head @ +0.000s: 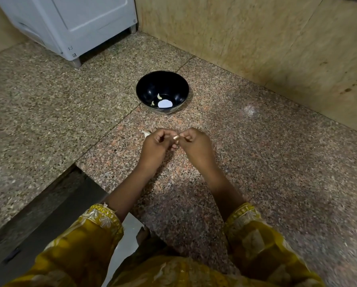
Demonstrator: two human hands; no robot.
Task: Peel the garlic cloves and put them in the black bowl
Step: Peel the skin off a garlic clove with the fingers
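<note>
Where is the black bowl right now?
In the head view, the black bowl sits mid-frame on the granite floor beyond the left hand and right hand, with a beige wall to its right and a white appliance behind-left.

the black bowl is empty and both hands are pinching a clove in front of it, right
Not quite. The black bowl is not empty: the head view shows two peeled cloves lying in its bottom. The rest holds: the left hand and the right hand pinch a clove between them in front of the bowl.
</note>
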